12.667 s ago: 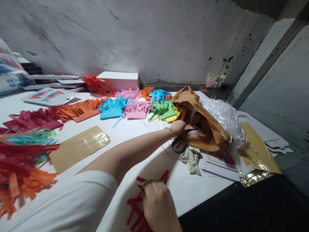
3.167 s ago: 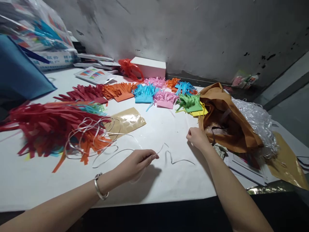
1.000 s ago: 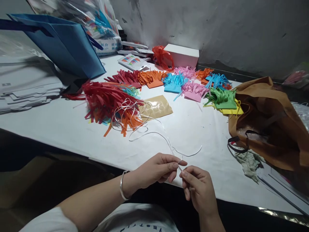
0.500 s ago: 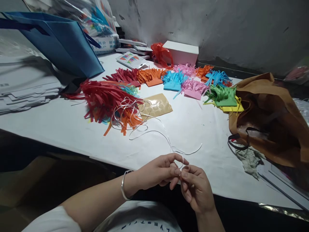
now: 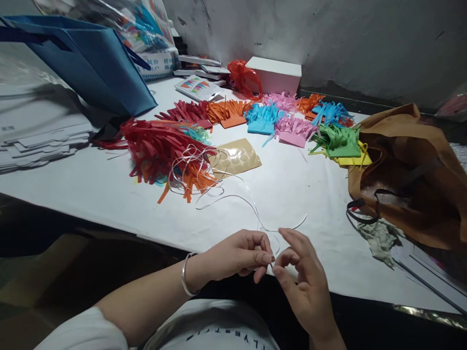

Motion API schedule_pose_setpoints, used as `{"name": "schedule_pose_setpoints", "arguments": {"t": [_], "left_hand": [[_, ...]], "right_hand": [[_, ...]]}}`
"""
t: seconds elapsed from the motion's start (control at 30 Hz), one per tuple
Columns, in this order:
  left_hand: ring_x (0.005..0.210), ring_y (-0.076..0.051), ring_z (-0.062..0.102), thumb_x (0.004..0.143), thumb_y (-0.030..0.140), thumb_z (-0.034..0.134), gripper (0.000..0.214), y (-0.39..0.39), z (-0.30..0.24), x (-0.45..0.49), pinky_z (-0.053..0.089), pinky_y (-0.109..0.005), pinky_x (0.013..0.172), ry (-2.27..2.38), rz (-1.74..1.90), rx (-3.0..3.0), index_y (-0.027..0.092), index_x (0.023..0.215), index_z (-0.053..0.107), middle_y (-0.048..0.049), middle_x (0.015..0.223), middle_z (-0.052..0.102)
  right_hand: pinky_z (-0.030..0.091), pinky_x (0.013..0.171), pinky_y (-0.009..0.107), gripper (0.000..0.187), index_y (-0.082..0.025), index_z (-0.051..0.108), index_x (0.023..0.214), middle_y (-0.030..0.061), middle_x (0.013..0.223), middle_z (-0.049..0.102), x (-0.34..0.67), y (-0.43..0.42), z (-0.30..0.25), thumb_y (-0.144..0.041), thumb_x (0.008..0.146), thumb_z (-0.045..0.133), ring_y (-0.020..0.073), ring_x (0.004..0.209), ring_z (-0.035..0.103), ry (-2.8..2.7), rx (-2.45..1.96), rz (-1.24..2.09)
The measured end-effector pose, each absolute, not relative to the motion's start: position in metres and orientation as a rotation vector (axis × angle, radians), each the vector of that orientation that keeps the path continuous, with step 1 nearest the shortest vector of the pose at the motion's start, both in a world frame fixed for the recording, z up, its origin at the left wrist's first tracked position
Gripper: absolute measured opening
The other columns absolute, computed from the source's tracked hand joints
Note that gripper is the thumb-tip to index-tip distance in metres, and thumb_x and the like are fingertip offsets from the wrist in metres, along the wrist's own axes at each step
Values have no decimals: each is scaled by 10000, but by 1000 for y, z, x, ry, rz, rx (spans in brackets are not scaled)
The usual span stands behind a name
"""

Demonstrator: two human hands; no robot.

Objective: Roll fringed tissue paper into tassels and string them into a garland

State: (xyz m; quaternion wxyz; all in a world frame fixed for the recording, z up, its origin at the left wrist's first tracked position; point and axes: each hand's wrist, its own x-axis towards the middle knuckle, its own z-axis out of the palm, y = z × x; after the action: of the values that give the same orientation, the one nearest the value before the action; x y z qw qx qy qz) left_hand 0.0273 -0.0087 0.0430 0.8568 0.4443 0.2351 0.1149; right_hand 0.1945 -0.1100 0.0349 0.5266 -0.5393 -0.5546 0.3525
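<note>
My left hand [image 5: 239, 253], with a bracelet on the wrist, pinches a thin white ribbon [image 5: 233, 197] at the table's near edge. My right hand [image 5: 304, 284] meets it fingertip to fingertip, thumb and forefinger pinching the same ribbon while the other fingers are raised and spread. A small loop of ribbon stands between the two hands. The ribbon trails back over the white table [image 5: 292, 189] to a loose tangle lying on a pile of red and orange fringed paper [image 5: 156, 150].
Fringed paper pieces in red, orange, blue, pink, green and yellow [image 5: 262, 119] lie in a row behind. A tan sticker sheet [image 5: 235, 158], a brown bag [image 5: 408, 170], a grey rag [image 5: 379, 238], a blue bag [image 5: 91, 58] and a white box [image 5: 275, 75] stand around.
The hands came together at the table edge and formed a small loop in the ribbon. My right hand's outer fingers have just lifted and spread. Earlier my hands were farther apart on the table.
</note>
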Motion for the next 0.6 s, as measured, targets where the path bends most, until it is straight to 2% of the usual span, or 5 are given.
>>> {"name": "schedule_pose_setpoints", "arguments": {"t": [0.1,0.23,0.37,0.5,0.6], "left_hand": [[429,-54,437,786,441,775,366,-9,43,29,204,-161,382,504,250,900,161,781,540,32,532,603],[463,-50,403,811,484,739,374,-11,43,29,199,-166,393,601,322,914,140,791,593,20,578,597],[487,-46,356,810,497,728,387,-14,46,29,212,-172,414,658,379,977,115,840,666,21,622,568],[533,-67,409,800,471,738,367,-18,49,30,254,-176,433,676,403,1004,123,894,674,8,663,583],[492,-56,364,805,472,732,368,-20,48,31,236,-182,429,716,449,1015,132,917,647,19,653,577]], "right_hand": [[581,771,293,387,-285,596,1310,71,1107,659,192,-110,39,-223,929,606,166,858,668,-1485,-1267,870],[559,592,220,193,-246,701,1101,22,859,711,185,-110,39,-222,938,600,119,619,652,-1365,-1421,761],[542,542,198,92,-241,727,924,1,785,708,182,-113,40,-246,919,635,107,569,648,-1261,-1479,736],[544,538,203,72,-234,721,883,1,768,696,182,-114,40,-243,903,652,113,579,652,-1186,-1447,739],[535,527,212,61,-226,716,865,5,764,693,182,-115,37,-232,893,662,114,558,645,-1164,-1421,742]]}}
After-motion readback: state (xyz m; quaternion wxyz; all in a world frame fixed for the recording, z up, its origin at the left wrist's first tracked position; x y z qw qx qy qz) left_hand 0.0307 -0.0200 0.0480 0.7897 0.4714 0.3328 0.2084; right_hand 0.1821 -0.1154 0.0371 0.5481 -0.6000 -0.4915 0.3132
